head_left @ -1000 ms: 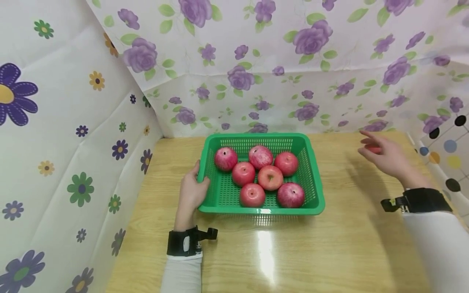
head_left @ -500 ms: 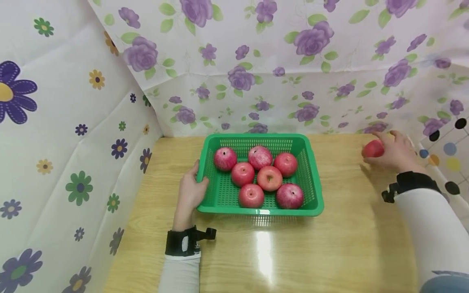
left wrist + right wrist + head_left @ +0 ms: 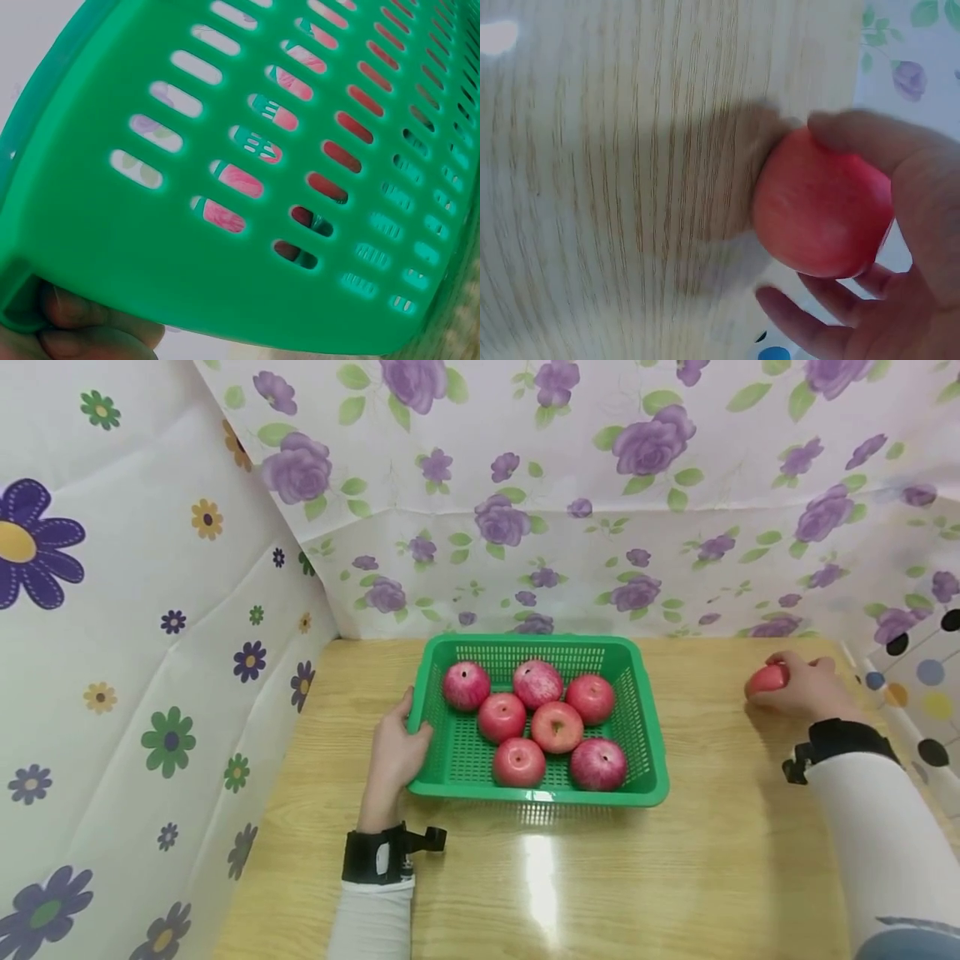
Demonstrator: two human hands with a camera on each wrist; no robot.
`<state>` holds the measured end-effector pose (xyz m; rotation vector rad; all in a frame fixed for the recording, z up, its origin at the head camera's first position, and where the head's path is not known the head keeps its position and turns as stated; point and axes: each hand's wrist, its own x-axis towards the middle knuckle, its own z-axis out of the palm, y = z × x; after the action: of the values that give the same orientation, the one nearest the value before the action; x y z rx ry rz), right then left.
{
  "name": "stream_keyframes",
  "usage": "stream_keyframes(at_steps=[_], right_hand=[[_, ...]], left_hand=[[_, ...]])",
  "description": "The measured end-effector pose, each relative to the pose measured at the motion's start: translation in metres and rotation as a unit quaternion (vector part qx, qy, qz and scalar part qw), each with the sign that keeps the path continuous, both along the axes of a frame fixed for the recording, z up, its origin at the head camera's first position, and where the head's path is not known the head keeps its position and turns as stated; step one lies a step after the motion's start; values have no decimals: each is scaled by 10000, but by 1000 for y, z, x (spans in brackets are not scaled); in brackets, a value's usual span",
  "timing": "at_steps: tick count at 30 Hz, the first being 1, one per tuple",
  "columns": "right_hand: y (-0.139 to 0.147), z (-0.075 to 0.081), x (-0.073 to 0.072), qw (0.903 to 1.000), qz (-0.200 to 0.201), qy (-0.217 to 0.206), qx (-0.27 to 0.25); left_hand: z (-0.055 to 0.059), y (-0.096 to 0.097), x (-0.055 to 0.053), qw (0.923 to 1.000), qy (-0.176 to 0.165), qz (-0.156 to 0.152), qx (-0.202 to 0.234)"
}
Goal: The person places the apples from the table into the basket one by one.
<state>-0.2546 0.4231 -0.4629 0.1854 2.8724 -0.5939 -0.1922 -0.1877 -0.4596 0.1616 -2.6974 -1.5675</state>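
Observation:
My left hand (image 3: 397,750) grips the left rim of a green plastic basket (image 3: 652,727). In the left wrist view, its fingers (image 3: 97,330) curl under the rim beside the slotted wall. Inside the basket lie several red apples (image 3: 555,727), some plain and some streaked with white. Far to the right, near the back of the table, my right hand (image 3: 806,687) holds a red apple (image 3: 767,678). The right wrist view shows this apple (image 3: 821,206) with the thumb on one side and the fingers on the other, close over the wood.
The basket stands on a light wooden table (image 3: 705,860). A white sheet with purple flowers (image 3: 502,518) hangs along the back. Another flowered sheet (image 3: 172,668) closes off the left side, and a dotted one (image 3: 922,693) the right.
My right hand has shifted slightly right and come lower, and its fingers lie closer around the apple, which shows more than at first. My left hand and the basket have stayed put.

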Motion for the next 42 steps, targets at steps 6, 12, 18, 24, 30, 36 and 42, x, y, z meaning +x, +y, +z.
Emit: stream_keyframes(at_steps=[6,12,18,24,30,36,42], right_hand=[[-28,8,25,9984,-287,57,-476],[-27,-14,21,9954,-628,517,-513],[-4,-43,2,9945,-754,545,-488],[-6,-41,6,9945,-732,593,-460],[-22,-17,20,9943,-741,612,-454],[-34,-8,24,9923,-905,729,-426],[-35,-12,25,9927,-900,682,-429]], left_hand=[[0,1,-1,9999,78,-52,-75],[0,-2,0,10000,-41,-31,-74],[3,-2,-3,9998,55,-45,-189],[2,-2,-1,9998,-44,-22,-198],[0,1,0,9998,-116,-48,-155],[1,1,-2,9999,-95,-8,-131],[0,-1,0,9998,-142,12,-166]])
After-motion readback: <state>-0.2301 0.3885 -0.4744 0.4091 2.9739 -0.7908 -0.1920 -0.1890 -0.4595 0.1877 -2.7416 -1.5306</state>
